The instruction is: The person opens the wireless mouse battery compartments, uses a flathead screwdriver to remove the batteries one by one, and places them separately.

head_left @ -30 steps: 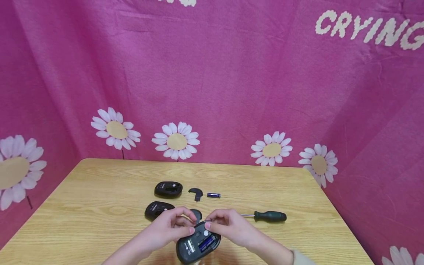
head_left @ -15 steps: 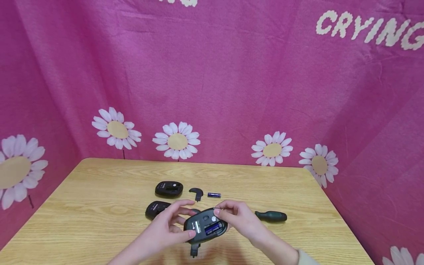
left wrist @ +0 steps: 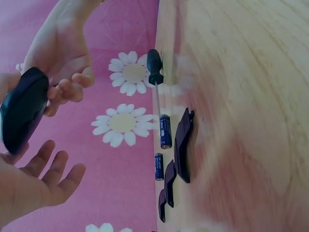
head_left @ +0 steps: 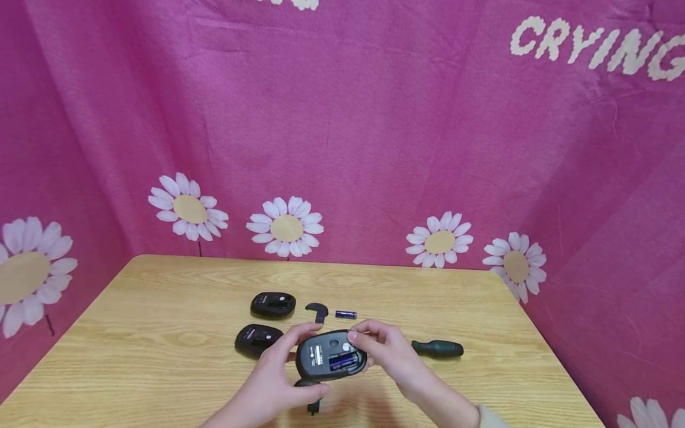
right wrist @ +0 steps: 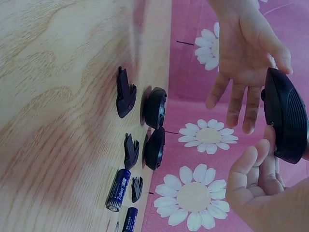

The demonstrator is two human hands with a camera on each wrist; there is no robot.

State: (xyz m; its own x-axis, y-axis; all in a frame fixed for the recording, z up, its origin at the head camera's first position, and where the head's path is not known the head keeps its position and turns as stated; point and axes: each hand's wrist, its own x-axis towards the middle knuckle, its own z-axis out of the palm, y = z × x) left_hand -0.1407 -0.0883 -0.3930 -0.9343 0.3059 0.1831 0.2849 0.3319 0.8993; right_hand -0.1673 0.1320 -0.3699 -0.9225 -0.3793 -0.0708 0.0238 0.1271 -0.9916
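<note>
Two hands meet on one black mouse (head_left: 330,355), raised above the table (head_left: 134,356) near its front edge, underside turned up at you. Your right hand (head_left: 382,351) pinches the far right end, thumb on the upturned base; the right wrist view shows the fingers (right wrist: 251,169) curled under the shell (right wrist: 286,116). Your left hand (head_left: 278,371) supports the near left end with straight, spread fingers; the left wrist view shows the palm (left wrist: 34,186) apart from the shell (left wrist: 21,108) with fingers relaxed, so contact is at the fingertips at most.

Head view only: the open bay in the mouse holds a blue battery (head_left: 342,360), with a white label beside it. Neither wrist view shows the bay; both see only the smooth dark back.

Below the mouse, a small black cover piece (head_left: 310,395) lies on the table at your left fingertips. Just behind your left hand sits a second mouse (head_left: 258,339), and a third mouse (head_left: 273,304) further back. Right of that lie a curved black cover (head_left: 317,311) and a loose battery (head_left: 346,314). A dark-handled screwdriver (head_left: 437,348) lies just beyond your right hand.

Wrist views add detail: the right wrist shows two loose batteries (right wrist: 118,190) and three separate black cover pieces (right wrist: 125,94); the head view resolves only one loose battery
</note>
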